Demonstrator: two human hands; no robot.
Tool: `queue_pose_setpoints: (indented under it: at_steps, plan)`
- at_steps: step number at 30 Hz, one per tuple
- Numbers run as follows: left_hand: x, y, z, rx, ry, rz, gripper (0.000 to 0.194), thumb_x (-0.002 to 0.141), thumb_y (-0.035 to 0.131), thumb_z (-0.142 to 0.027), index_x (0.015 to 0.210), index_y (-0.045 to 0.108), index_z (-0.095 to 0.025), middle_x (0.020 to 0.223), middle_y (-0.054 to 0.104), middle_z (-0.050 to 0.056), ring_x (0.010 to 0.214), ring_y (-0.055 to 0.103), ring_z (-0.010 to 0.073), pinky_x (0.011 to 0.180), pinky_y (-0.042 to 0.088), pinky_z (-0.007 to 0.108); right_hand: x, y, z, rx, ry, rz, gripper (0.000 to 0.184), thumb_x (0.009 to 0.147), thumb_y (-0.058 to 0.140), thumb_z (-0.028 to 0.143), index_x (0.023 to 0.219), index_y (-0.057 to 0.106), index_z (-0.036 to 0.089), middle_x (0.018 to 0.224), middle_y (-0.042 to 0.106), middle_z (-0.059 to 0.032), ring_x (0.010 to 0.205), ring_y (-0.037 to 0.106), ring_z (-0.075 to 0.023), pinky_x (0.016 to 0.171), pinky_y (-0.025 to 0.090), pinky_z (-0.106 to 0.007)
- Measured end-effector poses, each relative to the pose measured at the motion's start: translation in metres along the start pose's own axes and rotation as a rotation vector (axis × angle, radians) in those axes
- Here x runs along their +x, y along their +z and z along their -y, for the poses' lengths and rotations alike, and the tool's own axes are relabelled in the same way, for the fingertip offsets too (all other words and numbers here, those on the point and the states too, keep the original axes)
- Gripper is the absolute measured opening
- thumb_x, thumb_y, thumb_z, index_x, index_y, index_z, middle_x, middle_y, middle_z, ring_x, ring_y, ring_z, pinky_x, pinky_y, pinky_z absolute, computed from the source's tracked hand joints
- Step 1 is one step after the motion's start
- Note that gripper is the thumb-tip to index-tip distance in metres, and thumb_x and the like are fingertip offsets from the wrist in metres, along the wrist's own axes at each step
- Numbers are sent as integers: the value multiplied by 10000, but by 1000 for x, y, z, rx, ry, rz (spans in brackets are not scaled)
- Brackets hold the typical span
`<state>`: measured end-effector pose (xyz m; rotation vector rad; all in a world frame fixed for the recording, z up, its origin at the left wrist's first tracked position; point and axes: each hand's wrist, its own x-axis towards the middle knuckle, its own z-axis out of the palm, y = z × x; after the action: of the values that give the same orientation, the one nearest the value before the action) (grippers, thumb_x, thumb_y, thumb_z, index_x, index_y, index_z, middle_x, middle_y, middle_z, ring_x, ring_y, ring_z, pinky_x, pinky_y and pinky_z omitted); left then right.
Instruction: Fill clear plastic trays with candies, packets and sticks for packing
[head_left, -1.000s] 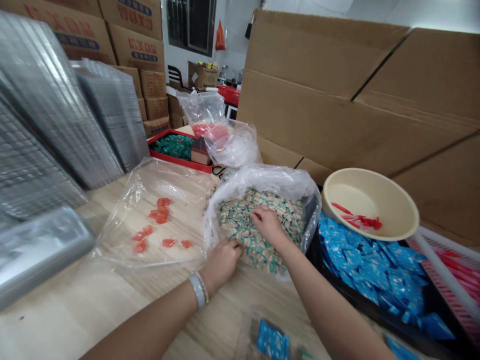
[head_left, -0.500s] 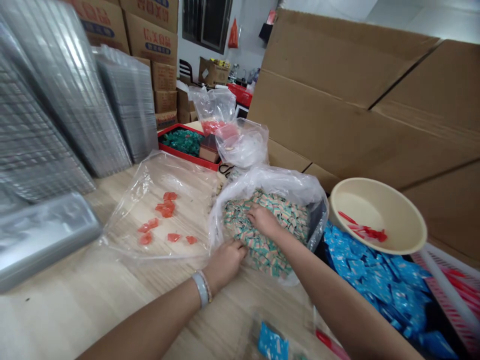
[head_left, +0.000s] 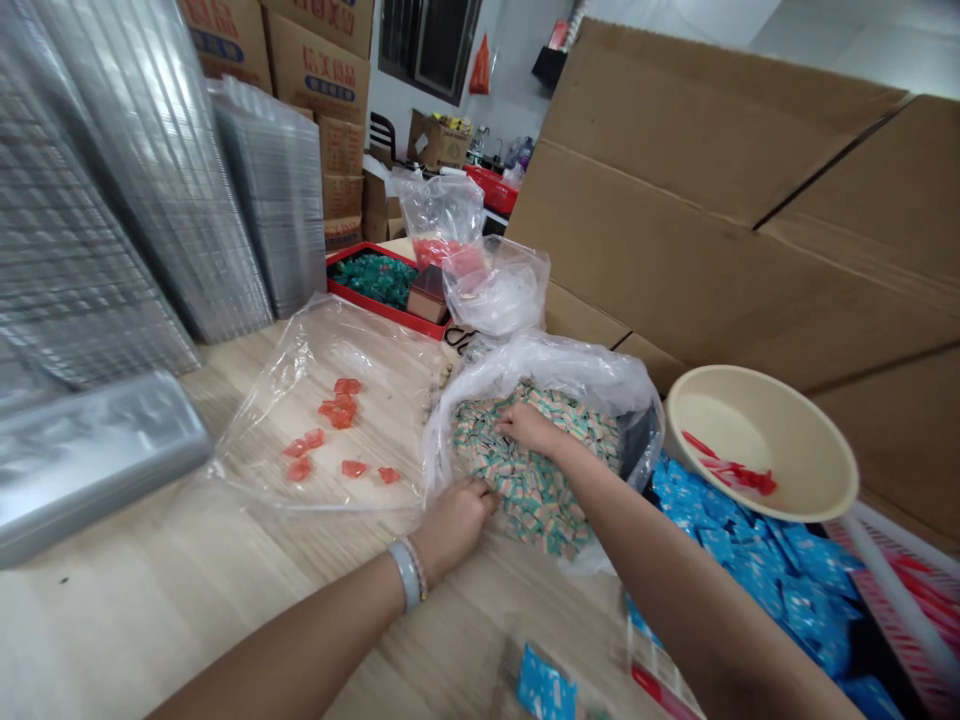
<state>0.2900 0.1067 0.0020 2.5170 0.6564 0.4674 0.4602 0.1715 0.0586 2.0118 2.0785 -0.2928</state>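
A white plastic bag (head_left: 544,355), mouth spread wide, holds many small green-and-pink wrapped packets (head_left: 551,480). Among these packets, towards the left, is my right hand (head_left: 527,428), its fingers bent down and pinching at them. My left hand (head_left: 459,515) rests at the bag's near-left rim with its fingers curled in; what they hold is hidden. Left of the bag, a clear plastic sheet or flat bag (head_left: 259,425) lies on the table with several orange-red wrapped pieces (head_left: 339,410) on or in it.
Blue packets (head_left: 750,560) lie at the right beneath a cream basin (head_left: 844,475) with red-and-white pieces inside. A red tray (head_left: 405,317) of green pieces stands behind. Clear plastic stacks (head_left: 281,200) line the left. Tall cardboard (head_left: 712,220) walls the right back.
The view has shifted slightly, so the scene sits a little further right. My right hand's fingers have shifted slightly among the packets; my left hand stays at the bag's rim.
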Motion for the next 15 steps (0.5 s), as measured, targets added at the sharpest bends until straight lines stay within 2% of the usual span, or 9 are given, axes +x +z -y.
queue_pose_setpoints:
  at_steps: [4, 8, 15]
  plan:
    - [-1, -1, 0, 0, -3, 3, 244, 851, 354, -160, 935, 583, -163, 934, 586, 63, 910, 506, 158, 809, 411, 283, -3, 1, 2, -15, 3, 7, 211, 733, 497, 257, 685, 665, 138, 700, 651, -56, 679, 576, -149, 580, 368, -206]
    - [-1, 1, 1, -13, 3, -23, 245, 854, 354, -170, 944, 583, -161, 963, 586, 67, 947, 497, 159, 828, 406, 280, -5, 3, 11, -57, 61, 4, 169, 666, 534, 218, 733, 665, 134, 814, 655, -101, 741, 589, -189, 605, 387, -231]
    - [-1, 2, 2, -88, -15, -13, 266, 858, 337, -166, 975, 575, -169, 1001, 579, 66, 981, 484, 164, 860, 390, 297, -2, 8, 27, -98, 196, -39, 254, 684, 512, 236, 854, 649, 106, 903, 634, -160, 844, 588, -245, 666, 422, -283]
